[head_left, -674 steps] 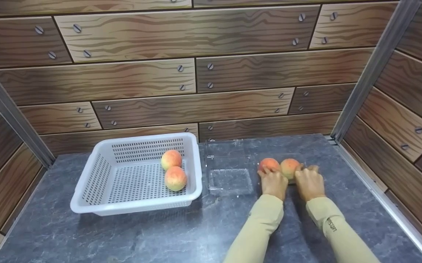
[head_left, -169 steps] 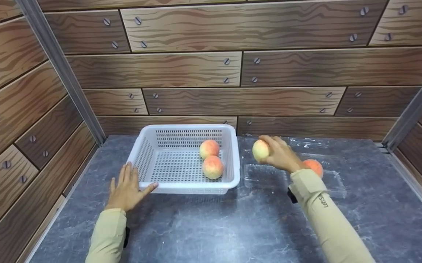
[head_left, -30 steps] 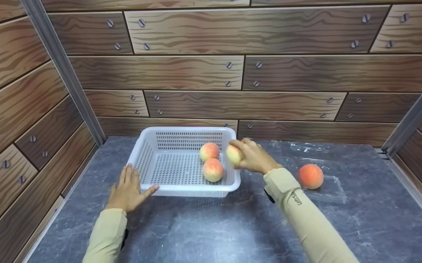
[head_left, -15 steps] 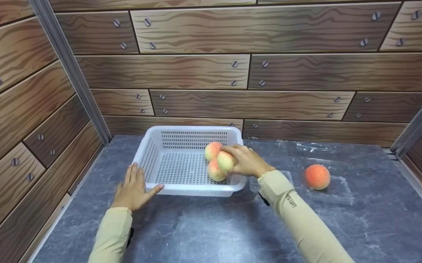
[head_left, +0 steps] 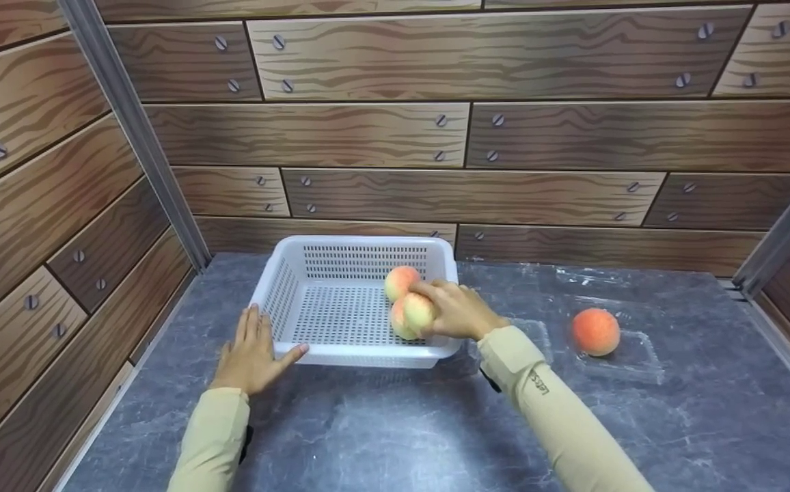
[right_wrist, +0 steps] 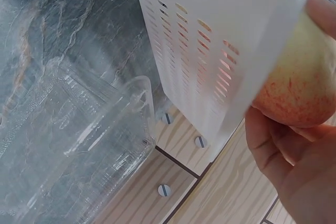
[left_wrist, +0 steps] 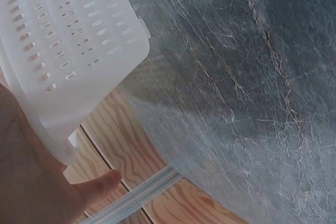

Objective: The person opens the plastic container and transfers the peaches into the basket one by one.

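My right hand (head_left: 462, 311) grips a yellow-red peach (head_left: 419, 311) over the right side of a white plastic basket (head_left: 340, 352). Below and behind it, two more peaches lie in the basket, the rear peach (head_left: 402, 281) in plain sight and the front peach (head_left: 400, 322) partly covered by the held one. In the right wrist view the held peach (right_wrist: 302, 77) shows beside the slotted basket wall (right_wrist: 231, 24), with fingers around it. My left hand (head_left: 251, 355) rests on the basket's front left corner, fingers straight and thumb spread along the rim.
To the right, a redder peach (head_left: 596, 332) sits in an open clear plastic box (head_left: 631, 355). Another clear box (head_left: 528, 331) lies between it and the basket, partly behind the right arm. Wood-patterned walls (head_left: 368, 137) enclose the grey table (head_left: 381, 424) at the back and sides.
My right hand has carried the peach from above the clear box leftward over the basket rim, then slightly lower. The left hand stays on the basket corner.
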`<state>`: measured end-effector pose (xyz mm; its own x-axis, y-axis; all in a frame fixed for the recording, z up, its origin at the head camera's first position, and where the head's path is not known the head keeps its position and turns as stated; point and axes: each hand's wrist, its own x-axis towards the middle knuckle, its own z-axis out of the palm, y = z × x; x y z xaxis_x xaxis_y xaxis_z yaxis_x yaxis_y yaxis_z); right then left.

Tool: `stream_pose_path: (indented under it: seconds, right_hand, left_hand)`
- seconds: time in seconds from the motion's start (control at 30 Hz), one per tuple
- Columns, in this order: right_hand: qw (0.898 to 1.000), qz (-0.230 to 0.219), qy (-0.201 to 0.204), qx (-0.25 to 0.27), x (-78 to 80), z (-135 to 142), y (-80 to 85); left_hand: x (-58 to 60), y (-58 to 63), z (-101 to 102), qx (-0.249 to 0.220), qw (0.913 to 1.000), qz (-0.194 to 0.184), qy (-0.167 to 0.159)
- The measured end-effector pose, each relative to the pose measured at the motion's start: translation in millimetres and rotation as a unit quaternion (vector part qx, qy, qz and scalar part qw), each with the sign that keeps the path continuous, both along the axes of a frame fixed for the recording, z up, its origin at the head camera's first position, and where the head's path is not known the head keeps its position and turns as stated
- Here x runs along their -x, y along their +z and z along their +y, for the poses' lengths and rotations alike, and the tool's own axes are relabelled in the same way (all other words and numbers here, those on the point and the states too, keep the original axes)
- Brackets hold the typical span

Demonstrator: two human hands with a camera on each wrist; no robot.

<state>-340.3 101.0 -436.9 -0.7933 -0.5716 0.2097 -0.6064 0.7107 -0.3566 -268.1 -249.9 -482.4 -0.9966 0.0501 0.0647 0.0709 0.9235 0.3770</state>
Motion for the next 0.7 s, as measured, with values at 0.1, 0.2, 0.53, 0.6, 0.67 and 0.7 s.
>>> stream_pose_path:
  seconds: [0.1, 0.2, 0.53, 0.6, 0.67, 0.7]
  right_hand:
    - [1.000, 0.007, 0.001, -0.003, -0.4, -2.1, -1.7]
    - [1.000, 0.016, 0.009, 0.001, -0.9, -5.4, -3.2]
    - [0.999, 0.002, 0.037, 0.017, -3.0, -20.6, -7.3]
    - [0.999, -0.003, 0.038, 0.017, -3.2, -23.4, -7.7]
    - [0.999, 0.000, 0.040, 0.019, -3.0, -25.9, -8.2]
    - [0.999, 0.001, 0.042, 0.021, -2.8, -27.3, -8.2]
  left_hand:
    - [-0.4, -0.1, 0.1, 0.000, 1.0000, 0.002, -0.001]
    - [-0.5, -0.1, 0.1, 0.002, 1.0000, 0.002, -0.001]
    - [0.0, -0.9, 0.5, 0.008, 0.9999, 0.009, -0.002]
    - [0.0, -0.7, 0.4, 0.007, 1.0000, 0.005, -0.002]
    - [0.4, -0.2, 0.1, 0.005, 1.0000, 0.001, -0.002]
    - [0.5, 0.3, 0.0, 0.004, 1.0000, 0.000, -0.002]
